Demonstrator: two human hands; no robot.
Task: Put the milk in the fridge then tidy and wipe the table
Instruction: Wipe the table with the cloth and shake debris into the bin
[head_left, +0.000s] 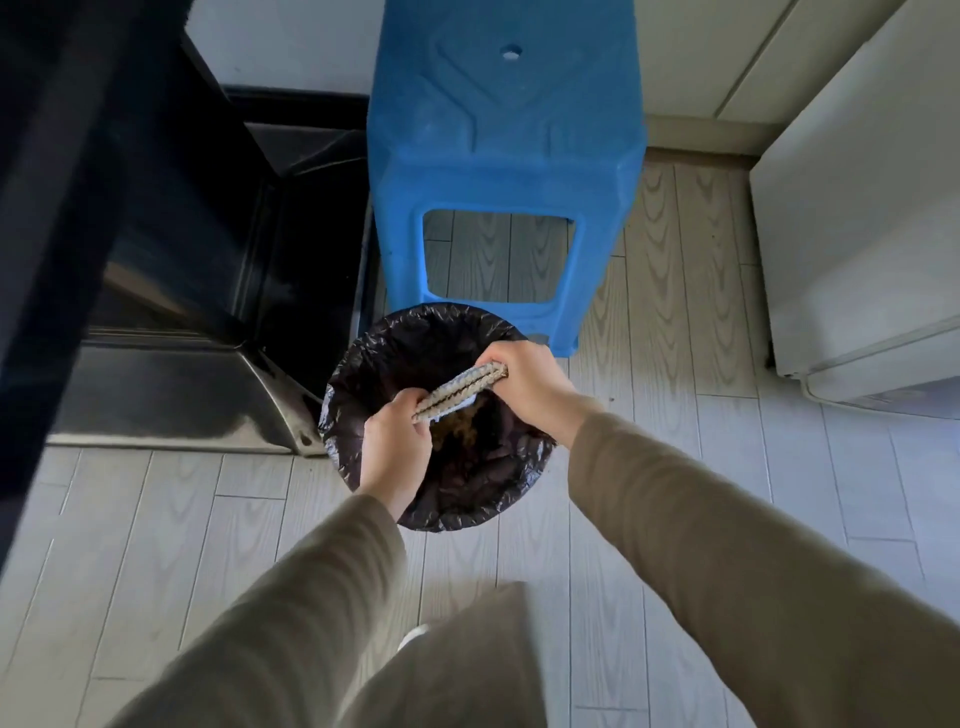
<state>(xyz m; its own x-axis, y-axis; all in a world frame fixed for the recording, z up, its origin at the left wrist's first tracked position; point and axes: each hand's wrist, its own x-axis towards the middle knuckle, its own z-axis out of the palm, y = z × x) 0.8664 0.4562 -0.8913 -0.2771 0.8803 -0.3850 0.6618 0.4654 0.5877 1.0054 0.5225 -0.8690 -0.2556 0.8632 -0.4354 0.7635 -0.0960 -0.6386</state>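
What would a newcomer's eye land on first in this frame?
The big blue plastic stool at top centre stands out most. Just below it, the left hand and right hand grip the ends of a folded woven cloth over a black-lined bin.

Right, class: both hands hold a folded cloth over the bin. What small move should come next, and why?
Probably a gentle shake or tilt of the folded cloth, so any crumbs fall. The left hand and right hand grip its ends above the black-lined bin, where brown bits already lie.
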